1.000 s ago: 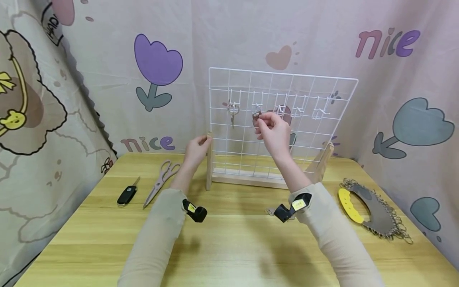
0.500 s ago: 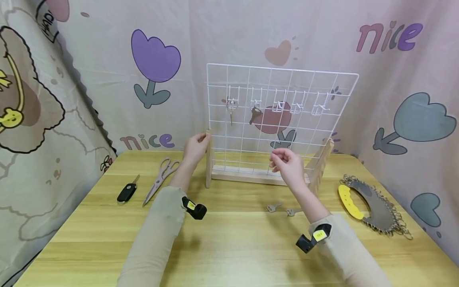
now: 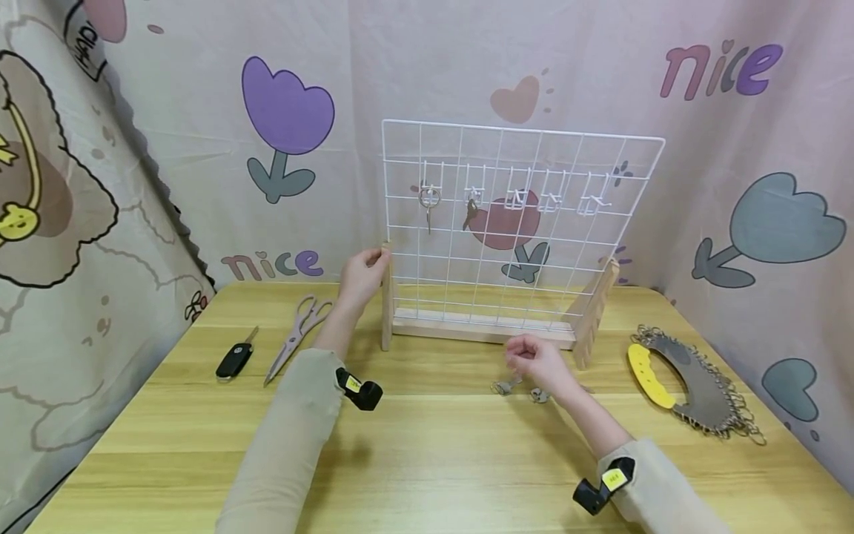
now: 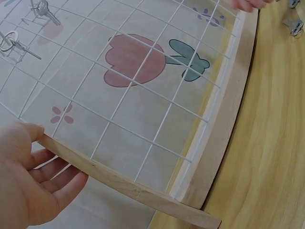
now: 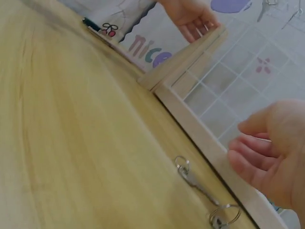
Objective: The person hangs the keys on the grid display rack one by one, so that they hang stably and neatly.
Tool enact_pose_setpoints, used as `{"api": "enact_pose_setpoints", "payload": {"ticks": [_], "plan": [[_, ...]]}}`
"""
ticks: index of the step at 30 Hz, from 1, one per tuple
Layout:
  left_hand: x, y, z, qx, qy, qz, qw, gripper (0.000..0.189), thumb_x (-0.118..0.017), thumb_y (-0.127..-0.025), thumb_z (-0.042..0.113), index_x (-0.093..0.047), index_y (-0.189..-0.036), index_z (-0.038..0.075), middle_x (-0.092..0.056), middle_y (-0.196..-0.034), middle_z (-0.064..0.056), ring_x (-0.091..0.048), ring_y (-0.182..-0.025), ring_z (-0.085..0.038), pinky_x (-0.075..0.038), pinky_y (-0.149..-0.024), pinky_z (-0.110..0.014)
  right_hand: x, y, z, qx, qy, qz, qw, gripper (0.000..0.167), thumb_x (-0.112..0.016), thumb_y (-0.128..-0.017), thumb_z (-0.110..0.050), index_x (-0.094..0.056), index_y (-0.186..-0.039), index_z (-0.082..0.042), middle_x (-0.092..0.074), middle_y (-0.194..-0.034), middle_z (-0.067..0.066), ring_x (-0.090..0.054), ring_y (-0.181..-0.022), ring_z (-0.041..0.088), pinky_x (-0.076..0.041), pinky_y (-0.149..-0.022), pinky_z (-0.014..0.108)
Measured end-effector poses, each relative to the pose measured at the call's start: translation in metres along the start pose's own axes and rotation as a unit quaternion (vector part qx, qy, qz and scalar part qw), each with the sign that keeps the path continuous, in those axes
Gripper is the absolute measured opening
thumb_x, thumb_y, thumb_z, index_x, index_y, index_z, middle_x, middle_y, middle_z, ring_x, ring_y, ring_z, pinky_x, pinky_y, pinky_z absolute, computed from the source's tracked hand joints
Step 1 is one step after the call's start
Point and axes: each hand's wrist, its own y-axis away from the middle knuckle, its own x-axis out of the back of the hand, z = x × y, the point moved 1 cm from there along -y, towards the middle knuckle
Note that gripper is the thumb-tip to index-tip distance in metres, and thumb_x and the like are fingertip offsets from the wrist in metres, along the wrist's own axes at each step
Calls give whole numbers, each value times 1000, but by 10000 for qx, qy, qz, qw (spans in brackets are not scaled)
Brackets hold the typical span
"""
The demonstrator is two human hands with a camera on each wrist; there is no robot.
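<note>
My left hand grips the top of the left wooden upright of a white wire grid rack, thumb and fingers on either side of it. Two keys hang from the rack's hooks: a key on a large ring at far left, and a darker key on the second hook. Over the table in front of the rack hovers my right hand, fingers loosely bent and holding nothing. Close below it lie two loose keys with rings; the right wrist view shows one key and another key's ring.
To the left lie a black car key and pink-handled scissors. At right lies a grey plate-like tool with a yellow handle and many small metal rings along its edge. A printed curtain stands behind the table.
My right hand has let go of the darker key, which now hangs on the second hook, and has come down toward the loose keys. My left hand stays on the upright.
</note>
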Motion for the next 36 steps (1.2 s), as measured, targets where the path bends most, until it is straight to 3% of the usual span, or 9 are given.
{"api": "enact_pose_setpoints", "payload": {"ticks": [8, 15, 29, 36], "plan": [[1, 1, 0, 7, 11, -49, 10000, 50, -49, -96, 33, -45, -135, 2, -49, -133, -15, -45, -122, -28, -38, -101, -37, -7, 7, 9, 149, 629, -848, 9943, 26, -67, -81, 1, -58, -102, 12, -61, -86, 10, -57, -75, 14, -50, -62, 21], [-1, 1, -2, 14, -64, -47, 10000, 49, -49, -96, 34, -46, -135, 3, -50, -132, -14, -46, -122, -27, -39, -101, -37, -11, 8, 13, 424, 987, -1376, 9846, 21, -70, -76, 3, -62, -95, 8, -62, -83, 12, -56, -75, 16, -48, -61, 20], [0, 1, -1, 3, -27, -16, 10000, 49, -49, -96, 33, -46, -134, 2, -50, -131, -15, -46, -121, -28, -38, -101, -37, -13, 6, 15, 242, 1273, -1478, 9805, 4, -69, -78, 1, -65, -78, -1, -60, -72, 2, -52, -65, 12, -45, -56, 23], [0, 1, -1, -6, 3, -3, 10000, 49, -49, -96, 33, -47, -134, 2, -51, -130, -15, -46, -121, -28, -39, -101, -37, -4, 3, 5, 342, 1333, -1317, 9817, 4, -66, -83, -3, -66, -81, -1, -60, -70, 2, -52, -61, 10, -45, -53, 22]]}}
